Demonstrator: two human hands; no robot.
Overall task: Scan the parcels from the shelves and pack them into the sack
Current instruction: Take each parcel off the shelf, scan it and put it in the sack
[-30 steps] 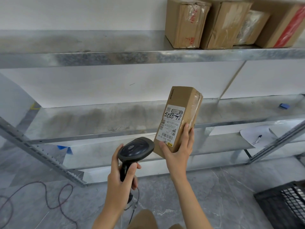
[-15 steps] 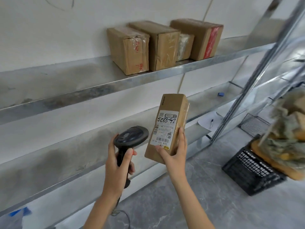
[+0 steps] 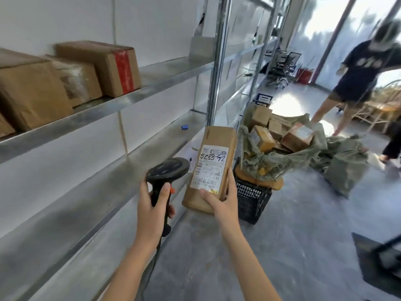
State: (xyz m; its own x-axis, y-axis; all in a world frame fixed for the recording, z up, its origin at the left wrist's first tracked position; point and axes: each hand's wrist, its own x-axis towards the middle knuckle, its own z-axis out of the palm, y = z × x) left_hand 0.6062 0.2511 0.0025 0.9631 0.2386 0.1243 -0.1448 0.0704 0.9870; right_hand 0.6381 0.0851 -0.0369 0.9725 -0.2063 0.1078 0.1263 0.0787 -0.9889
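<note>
So nearest to the camera, the left hand (image 3: 154, 205) is wrapped around the grip of the black scanner (image 3: 166, 170), fingers curled round the handle, with its cord hanging down below the wrist. Just to the right of it, the right hand (image 3: 219, 200) grips the bottom end of the tall brown parcel (image 3: 211, 168), thumb on the front under the white label (image 3: 210, 168) and fingers along the right edge. The parcel stands upright, label facing the camera, the scanner head just beside its left edge. Both grips look the same as half a second ago.

What's changed is the view: it has swung hard to the right. The boxes on the shelf (image 3: 71, 74) that sat above the hands before are now off to the upper left, and the shelf rails (image 3: 121, 105) run away on the left side.

Just beyond the right hand, the black crate (image 3: 251, 203) that was off to the right earlier now sits close behind the parcel, with the open green sack (image 3: 282, 153) on top of it, several brown parcels inside. A second sack (image 3: 345, 170) lies on the floor further right.

Farthest out, up and right of the hands, a blurred person in dark clothes (image 3: 358, 77) has come into view, and another's leg (image 3: 390, 146) at the right edge.
</note>
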